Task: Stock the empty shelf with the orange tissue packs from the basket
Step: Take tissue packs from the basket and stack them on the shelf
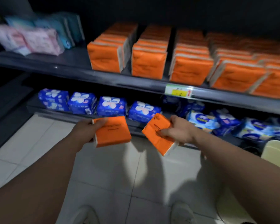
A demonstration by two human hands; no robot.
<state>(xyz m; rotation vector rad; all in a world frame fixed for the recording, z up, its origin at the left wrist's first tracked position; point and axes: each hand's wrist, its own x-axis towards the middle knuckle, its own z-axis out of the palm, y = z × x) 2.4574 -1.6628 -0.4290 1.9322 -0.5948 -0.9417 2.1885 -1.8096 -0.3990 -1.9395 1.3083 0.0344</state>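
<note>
My left hand [86, 129] grips one orange tissue pack [115, 131] by its left edge, held flat in front of the lower shelf. In my right hand [178, 131] is a second orange tissue pack [157, 135], tilted, with my fingers curled over its right side. Both packs hang above the floor, below the upper shelf [71, 70]. On that shelf stand several rows of the same orange packs [149, 62], from the middle to the right end. A bare stretch of the shelf lies left of the rows. The basket is only partly seen as a pale rim [276, 152] at the right edge.
Pink and teal packs [39, 39] lie at the upper shelf's left end. Blue packs [111, 106] line the lower shelf. A yellow price tag [179, 92] is on the upper shelf's edge. Pale floor tiles and my shoes [181, 212] are below.
</note>
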